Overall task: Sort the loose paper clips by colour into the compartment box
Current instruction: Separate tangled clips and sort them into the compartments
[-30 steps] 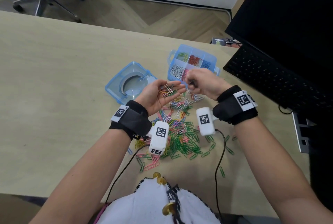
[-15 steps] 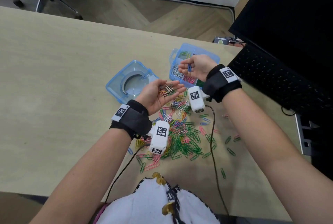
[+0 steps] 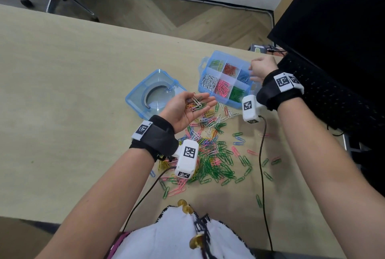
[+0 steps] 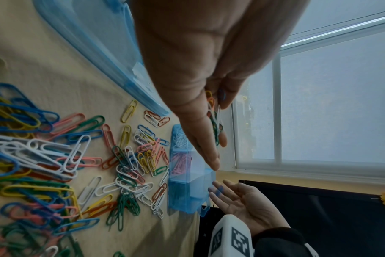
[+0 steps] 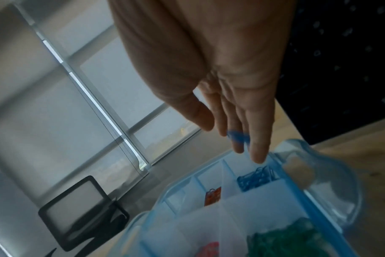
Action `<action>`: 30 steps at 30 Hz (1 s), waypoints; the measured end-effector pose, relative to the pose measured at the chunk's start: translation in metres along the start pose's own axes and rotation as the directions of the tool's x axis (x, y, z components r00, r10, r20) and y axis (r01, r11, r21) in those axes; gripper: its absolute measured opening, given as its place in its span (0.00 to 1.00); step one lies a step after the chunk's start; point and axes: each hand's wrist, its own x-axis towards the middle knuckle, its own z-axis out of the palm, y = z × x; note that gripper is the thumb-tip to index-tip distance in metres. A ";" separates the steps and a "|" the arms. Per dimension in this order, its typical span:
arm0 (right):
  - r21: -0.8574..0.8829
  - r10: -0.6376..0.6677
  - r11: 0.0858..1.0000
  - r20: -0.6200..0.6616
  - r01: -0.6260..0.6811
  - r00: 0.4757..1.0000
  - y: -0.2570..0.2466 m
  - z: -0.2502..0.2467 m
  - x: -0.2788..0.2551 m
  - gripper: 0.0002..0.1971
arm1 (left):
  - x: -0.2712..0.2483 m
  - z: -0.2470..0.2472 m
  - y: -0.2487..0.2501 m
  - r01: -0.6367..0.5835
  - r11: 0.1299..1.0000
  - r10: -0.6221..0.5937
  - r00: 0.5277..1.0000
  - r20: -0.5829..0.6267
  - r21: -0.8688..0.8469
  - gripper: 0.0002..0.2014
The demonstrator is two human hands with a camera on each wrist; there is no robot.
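One blue clip point(image 5: 237, 137) sits loosely at the right hand's point(image 3: 263, 69) spread fingertips over the compartment box's point(image 3: 210, 57) blue cell; it could bounce into a neighbouring cell. Left hand point(image 3: 185, 110), palm flat, cradles mixed clips point(image 3: 195, 105) that may slide off if it tilts.

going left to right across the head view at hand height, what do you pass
lid → left hand with clips in its palm → compartment box → right hand → keyboard
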 end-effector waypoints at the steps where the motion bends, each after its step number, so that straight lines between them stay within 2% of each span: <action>1: -0.079 -0.011 0.997 0.009 0.012 1.000 0.002 -0.002 0.002 0.15 | -0.001 0.001 0.000 0.001 1.000 -0.001 1.000 0.000 0.007 0.21; 3: -0.155 -0.062 0.986 0.038 0.068 0.997 0.004 -0.003 -0.004 0.18 | -0.003 0.003 0.000 0.001 1.000 -0.001 1.000 0.000 0.018 0.21; 5: -0.147 -0.170 0.973 0.051 0.176 0.984 0.001 -0.001 -0.024 0.15 | -0.002 0.003 0.000 0.004 1.000 -0.004 1.000 0.004 0.017 0.21; 7: -0.120 -0.266 0.952 0.127 0.281 0.956 0.000 0.004 -0.053 0.10 | -0.002 0.003 -0.002 0.009 1.000 -0.009 1.000 0.003 0.016 0.22; 10: -0.090 -0.365 0.906 0.330 0.414 0.870 0.009 0.013 -0.102 0.07 | -0.002 0.006 -0.008 0.022 0.999 -0.022 1.000 0.008 0.029 0.22; 13: -0.114 -0.399 0.862 0.448 0.493 0.800 0.028 0.020 -0.136 0.08 | -0.003 0.008 -0.014 0.022 1.000 -0.022 1.000 -0.011 0.001 0.20; 15: -0.201 -0.418 0.816 0.443 0.542 0.793 0.041 0.021 -0.151 0.11 | -0.005 0.007 -0.016 0.027 1.000 -0.027 1.000 -0.009 0.011 0.20; 18: -0.314 -0.479 0.747 0.358 0.587 0.801 0.051 0.021 -0.167 0.13 | -0.008 0.005 -0.019 0.057 0.998 -0.057 0.998 0.008 0.012 0.21; 20: -0.291 -0.497 0.760 0.317 0.581 0.808 0.055 0.020 -0.171 0.13 | -0.009 0.005 -0.020 0.073 0.997 -0.073 0.997 0.002 0.018 0.21; 26: -0.227 -0.535 0.763 0.307 0.606 0.788 0.062 0.020 -0.171 0.08 | -0.014 0.003 -0.021 0.136 0.988 -0.137 0.990 0.020 0.071 0.20; 30: -0.207 -0.552 0.739 0.359 0.641 0.753 0.065 0.017 -0.167 0.08 | -0.016 0.003 -0.022 0.140 0.984 -0.141 0.990 0.006 0.107 0.15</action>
